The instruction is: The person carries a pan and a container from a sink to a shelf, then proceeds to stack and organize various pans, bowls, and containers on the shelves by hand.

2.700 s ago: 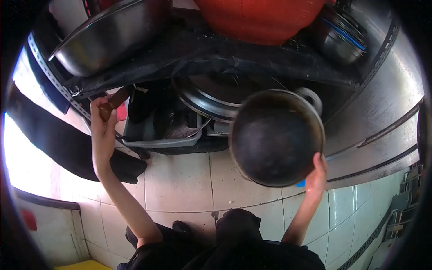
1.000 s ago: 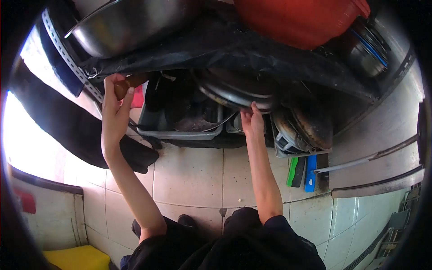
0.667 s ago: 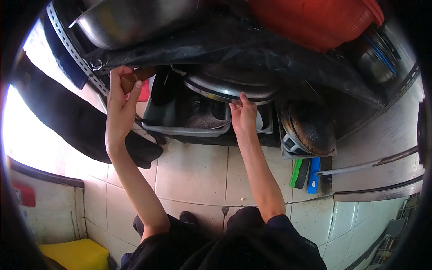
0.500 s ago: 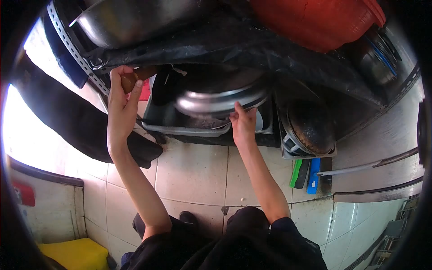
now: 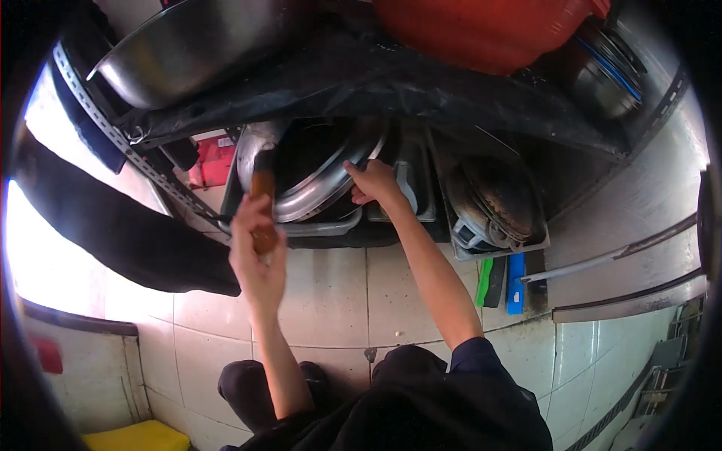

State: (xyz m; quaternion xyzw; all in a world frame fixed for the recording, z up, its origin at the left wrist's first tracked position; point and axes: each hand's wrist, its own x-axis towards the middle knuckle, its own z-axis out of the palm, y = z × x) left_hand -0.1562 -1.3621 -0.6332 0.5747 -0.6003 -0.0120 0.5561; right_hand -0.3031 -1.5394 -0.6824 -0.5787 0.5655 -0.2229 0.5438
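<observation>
My left hand (image 5: 258,252) is closed round a brown wooden handle (image 5: 262,199), held upright with a dark collar at its top. Whether the handle joins the pan behind it I cannot make out. My right hand (image 5: 372,183) grips the shiny rim of a large round metal pan (image 5: 312,188), fingers curled over its right side. The pan leans tilted under the lower shelf, its dark inside partly in shadow. Beneath it lies a grey tray (image 5: 331,228), mostly covered by the pan.
Black plastic covers the shelf (image 5: 376,94) above, which bears a steel basin (image 5: 188,56) and a red tub (image 5: 481,34). Blackened pans (image 5: 492,195) fill a metal tray at the right. Green (image 5: 485,282) and blue (image 5: 516,284) flat pieces stand below it. Black cloth (image 5: 128,225) hangs at left.
The wooden handle in my left hand has come down and right and turned upright. The pan has swung steeper, and my right hand has shifted slightly left on its rim.
</observation>
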